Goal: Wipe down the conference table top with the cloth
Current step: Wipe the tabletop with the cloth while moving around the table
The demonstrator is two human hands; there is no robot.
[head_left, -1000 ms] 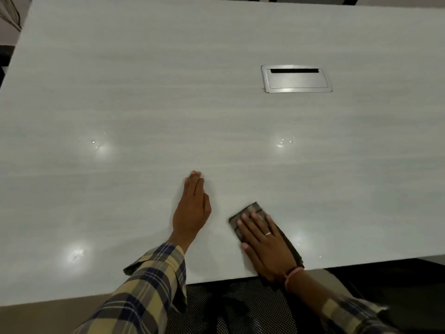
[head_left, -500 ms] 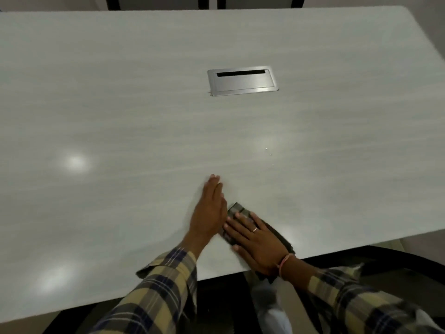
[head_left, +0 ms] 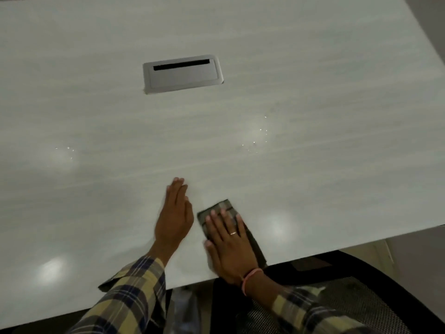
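Pale woodgrain conference table top (head_left: 313, 68) filling nearly the whole view, glossy, with a few soft light reflections. Right hand (head_left: 232, 247) flat on a dark checked cloth (head_left: 218, 209), fingers straight and spread, pressing it down rather than gripping; ring on one finger, pink band at the wrist. Cloth folded into a small pad, poking out past the fingertips and along the outer side of that hand, sitting right by the near table edge. Left hand (head_left: 174, 218) just beside the cloth, not touching it, also flat on the surface with fingers straight and together, holding nothing. Plaid sleeves (head_left: 134, 292) on both arms. Well beyond the fingertips, a silver cable hatch (head_left: 183, 74) set flush into the top. Below the pressing hand, past the table edge, a black mesh chair (head_left: 349, 297).
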